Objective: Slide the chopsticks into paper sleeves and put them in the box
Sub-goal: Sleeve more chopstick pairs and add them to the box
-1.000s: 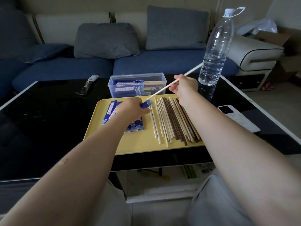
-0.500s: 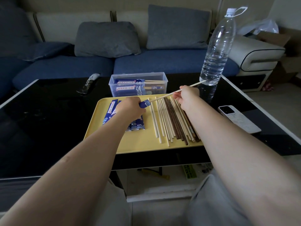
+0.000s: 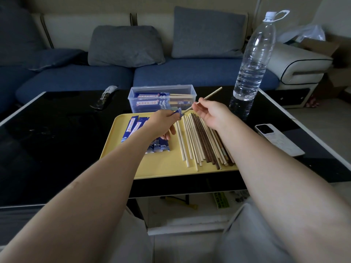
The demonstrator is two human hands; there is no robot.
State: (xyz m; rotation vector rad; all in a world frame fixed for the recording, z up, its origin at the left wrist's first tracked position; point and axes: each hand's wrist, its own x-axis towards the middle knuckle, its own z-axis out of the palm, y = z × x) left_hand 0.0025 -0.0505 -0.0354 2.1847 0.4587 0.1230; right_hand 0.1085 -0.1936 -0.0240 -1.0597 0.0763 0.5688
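Observation:
My left hand (image 3: 161, 124) pinches the mouth of a blue paper sleeve (image 3: 178, 112) above the yellow tray (image 3: 163, 168). My right hand (image 3: 210, 112) holds a pale chopstick (image 3: 210, 95) whose lower tip sits in that sleeve's opening, its upper end pointing up and right. Loose pale and dark chopsticks (image 3: 201, 141) lie in a row on the tray's right half. Flat blue sleeves (image 3: 136, 126) are piled on its left half, partly hidden by my left hand. Behind the tray stands the clear plastic box (image 3: 161, 97) with several sleeved chopsticks inside.
A tall water bottle (image 3: 252, 59) stands at the back right of the black table (image 3: 47, 145). A white phone (image 3: 277, 139) lies right of the tray. A dark wrapped item (image 3: 104, 96) rests at the back left. A blue sofa is behind the table.
The chopstick has gone deeper into the sleeve, so less of it shows. My right hand has moved left along it toward my left hand, which stayed above the tray.

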